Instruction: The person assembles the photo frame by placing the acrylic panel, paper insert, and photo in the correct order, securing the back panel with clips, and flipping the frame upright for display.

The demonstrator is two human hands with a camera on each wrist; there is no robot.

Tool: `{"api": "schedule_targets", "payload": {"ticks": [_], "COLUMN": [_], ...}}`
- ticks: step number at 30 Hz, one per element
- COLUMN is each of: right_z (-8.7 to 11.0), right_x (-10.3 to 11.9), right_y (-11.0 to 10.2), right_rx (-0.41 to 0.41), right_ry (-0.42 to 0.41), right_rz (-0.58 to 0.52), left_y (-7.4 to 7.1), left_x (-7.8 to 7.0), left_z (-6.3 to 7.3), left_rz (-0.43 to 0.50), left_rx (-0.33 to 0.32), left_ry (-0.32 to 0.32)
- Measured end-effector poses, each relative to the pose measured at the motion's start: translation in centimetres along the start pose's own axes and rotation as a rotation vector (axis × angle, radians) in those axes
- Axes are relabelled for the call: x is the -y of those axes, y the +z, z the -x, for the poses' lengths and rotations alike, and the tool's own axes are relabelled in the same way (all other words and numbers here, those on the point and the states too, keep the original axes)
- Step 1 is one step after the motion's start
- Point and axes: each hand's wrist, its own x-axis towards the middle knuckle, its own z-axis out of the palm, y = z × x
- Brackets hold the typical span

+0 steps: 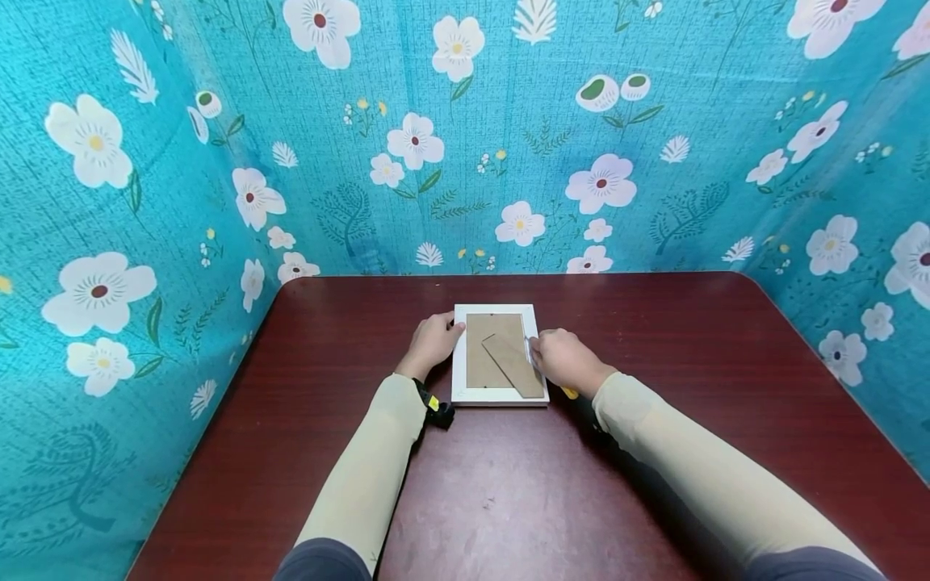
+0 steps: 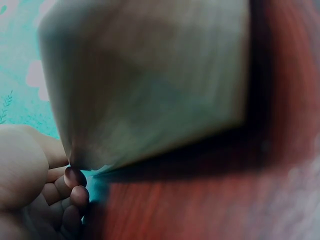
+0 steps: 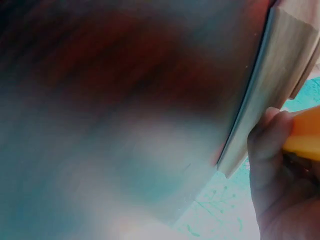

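A white picture frame (image 1: 459, 367) lies back side up on the table, its brown backing board (image 1: 481, 367) and slanted easel stand (image 1: 517, 371) showing. My left hand (image 1: 432, 345) holds the frame's left side, thumb over the border; the left wrist view shows thumb and fingers at the blurred frame (image 2: 150, 90). On the other side, my right hand (image 1: 570, 357) grips a tool with a yellow-orange handle (image 3: 306, 134). A thin silvery part of it shows at the frame's right inner edge. The fingers hide most of the tool, so its exact kind cannot be told.
The dark red-brown table (image 1: 494, 492) has rounded far corners. Blue floral cloth (image 1: 465, 202) hangs behind it and along both sides. A black strap (image 1: 434, 410) with a yellow mark sits at the left wrist.
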Motion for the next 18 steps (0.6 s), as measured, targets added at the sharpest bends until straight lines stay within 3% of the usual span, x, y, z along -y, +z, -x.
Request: {"api": "schedule_targets", "payload": {"ticks": [5, 18], "right_z": [0.09, 0.12], "right_x": [0.09, 0.14], "right_y": [-0.22, -0.02], "right_rx": [-0.015, -0.029], "right_ry": [-0.058, -0.094], "right_rz": [0.060, 0.068], "left_y": [0.00, 0.06], "left_x": [-0.15, -0.34], "left_z": [0.05, 0.08], "left_rz": [-0.003, -0.002], "left_rx": [0.003, 0.006], "left_ry": [-0.003, -0.023]}}
